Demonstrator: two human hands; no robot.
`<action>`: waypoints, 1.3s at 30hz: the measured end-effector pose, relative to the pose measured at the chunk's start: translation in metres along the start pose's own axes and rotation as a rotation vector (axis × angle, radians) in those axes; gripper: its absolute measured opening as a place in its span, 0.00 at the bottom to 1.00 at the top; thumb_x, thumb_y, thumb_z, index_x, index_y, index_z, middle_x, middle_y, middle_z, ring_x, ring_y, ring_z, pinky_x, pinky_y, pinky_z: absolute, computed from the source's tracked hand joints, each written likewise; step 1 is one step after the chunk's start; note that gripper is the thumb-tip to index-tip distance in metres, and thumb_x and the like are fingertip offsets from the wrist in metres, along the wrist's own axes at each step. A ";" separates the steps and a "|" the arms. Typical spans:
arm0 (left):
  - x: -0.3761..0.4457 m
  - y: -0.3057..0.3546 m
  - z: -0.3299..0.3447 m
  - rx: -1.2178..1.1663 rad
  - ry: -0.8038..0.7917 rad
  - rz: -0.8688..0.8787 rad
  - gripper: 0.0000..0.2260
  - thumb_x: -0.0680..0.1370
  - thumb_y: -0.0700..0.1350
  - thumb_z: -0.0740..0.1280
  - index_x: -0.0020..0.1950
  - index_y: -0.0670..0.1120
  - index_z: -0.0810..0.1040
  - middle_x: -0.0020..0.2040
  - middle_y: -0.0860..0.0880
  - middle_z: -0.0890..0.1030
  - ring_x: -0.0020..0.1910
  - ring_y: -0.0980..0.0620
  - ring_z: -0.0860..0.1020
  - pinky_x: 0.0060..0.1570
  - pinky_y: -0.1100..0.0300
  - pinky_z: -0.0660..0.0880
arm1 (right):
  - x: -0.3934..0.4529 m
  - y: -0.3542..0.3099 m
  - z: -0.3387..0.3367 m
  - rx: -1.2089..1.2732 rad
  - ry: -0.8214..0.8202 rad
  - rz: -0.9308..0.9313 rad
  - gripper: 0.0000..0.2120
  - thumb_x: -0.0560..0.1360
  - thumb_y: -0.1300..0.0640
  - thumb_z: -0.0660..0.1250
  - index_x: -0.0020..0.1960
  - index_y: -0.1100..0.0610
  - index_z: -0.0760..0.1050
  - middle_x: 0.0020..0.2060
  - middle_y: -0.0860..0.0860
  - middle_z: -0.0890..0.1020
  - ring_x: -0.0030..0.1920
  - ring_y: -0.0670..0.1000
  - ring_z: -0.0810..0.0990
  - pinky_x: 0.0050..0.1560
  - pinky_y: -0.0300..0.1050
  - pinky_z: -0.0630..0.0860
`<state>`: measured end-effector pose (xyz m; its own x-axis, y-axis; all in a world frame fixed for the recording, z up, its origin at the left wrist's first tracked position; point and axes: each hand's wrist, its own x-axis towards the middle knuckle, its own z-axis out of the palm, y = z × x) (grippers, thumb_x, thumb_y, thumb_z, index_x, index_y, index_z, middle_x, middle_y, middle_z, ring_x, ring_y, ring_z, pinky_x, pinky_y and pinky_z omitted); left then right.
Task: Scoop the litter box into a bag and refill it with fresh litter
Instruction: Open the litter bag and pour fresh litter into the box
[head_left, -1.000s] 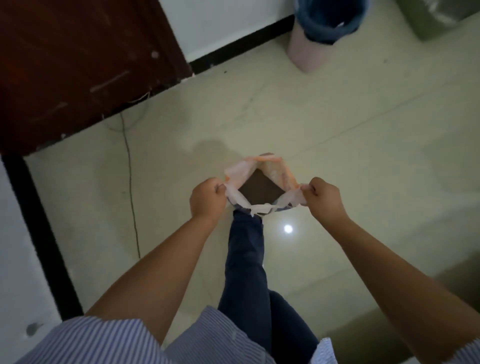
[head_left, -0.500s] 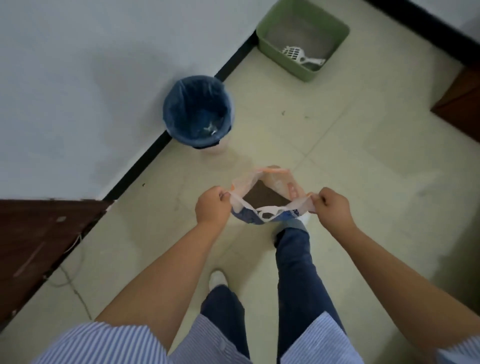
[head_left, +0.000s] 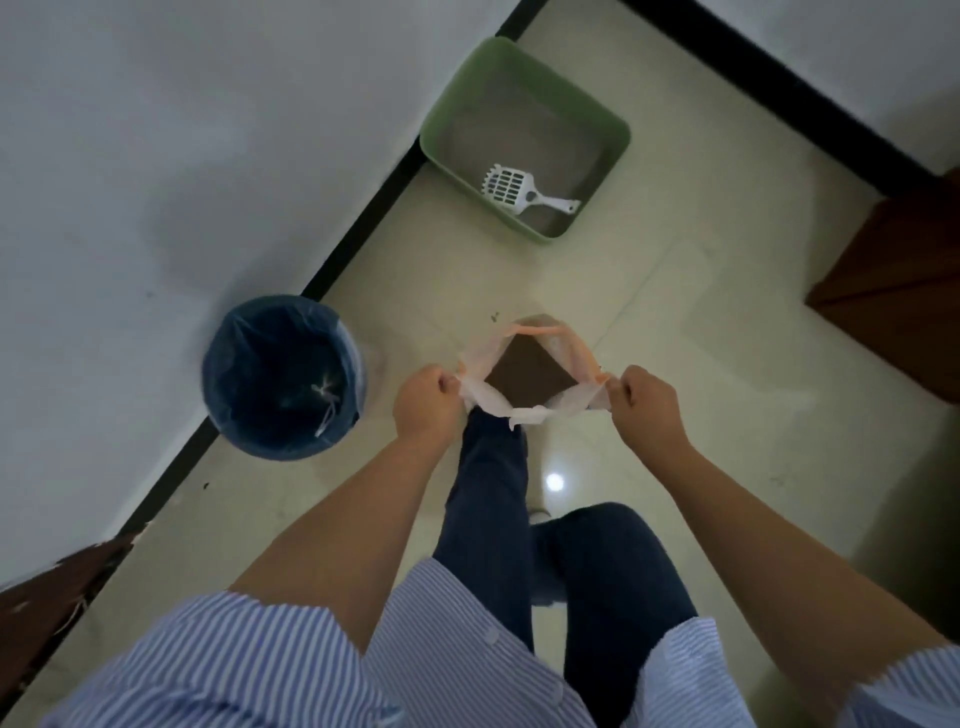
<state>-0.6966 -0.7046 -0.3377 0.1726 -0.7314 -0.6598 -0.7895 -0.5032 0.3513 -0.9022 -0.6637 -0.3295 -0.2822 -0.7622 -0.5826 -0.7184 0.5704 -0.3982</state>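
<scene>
Left hand (head_left: 427, 400) and right hand (head_left: 644, 408) each pinch the bag (head_left: 524, 410) rim, mouth spread; contents dark, possibly litter. Scoop (head_left: 524, 191) lies in litter box (head_left: 602, 122).

Both hands (head_left: 427, 402) (head_left: 643, 410) hold bag (head_left: 524, 371) open

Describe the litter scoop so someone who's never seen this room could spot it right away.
Find the green litter box on the floor by the wall's black baseboard. Inside it, near its front edge, lies the scoop. It is the only white thing there, with a slotted head and a short handle.
</scene>
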 end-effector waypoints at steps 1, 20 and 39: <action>0.013 0.016 0.001 -0.005 -0.014 0.010 0.11 0.80 0.39 0.56 0.39 0.42 0.71 0.39 0.42 0.74 0.42 0.48 0.70 0.40 0.58 0.63 | 0.017 0.002 -0.007 0.002 0.002 0.026 0.22 0.80 0.61 0.55 0.29 0.54 0.55 0.26 0.48 0.63 0.28 0.45 0.62 0.26 0.33 0.59; 0.184 0.187 0.148 -0.098 -0.060 -0.432 0.14 0.79 0.36 0.55 0.60 0.34 0.76 0.60 0.37 0.77 0.60 0.40 0.74 0.57 0.55 0.69 | 0.277 0.067 -0.101 -0.331 -0.382 -0.118 0.12 0.80 0.62 0.52 0.57 0.64 0.72 0.53 0.60 0.78 0.53 0.58 0.77 0.48 0.44 0.69; 0.255 0.302 0.208 0.495 -0.790 0.666 0.23 0.79 0.39 0.56 0.75 0.47 0.60 0.67 0.44 0.71 0.66 0.43 0.69 0.65 0.52 0.67 | 0.366 0.135 -0.135 -0.179 -0.209 -0.185 0.15 0.72 0.56 0.55 0.32 0.65 0.71 0.29 0.67 0.77 0.30 0.58 0.74 0.31 0.37 0.52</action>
<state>-1.0136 -0.9469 -0.5379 -0.6468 -0.2029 -0.7352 -0.7608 0.2395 0.6032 -1.1882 -0.9072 -0.5012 -0.0136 -0.7580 -0.6521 -0.8507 0.3515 -0.3908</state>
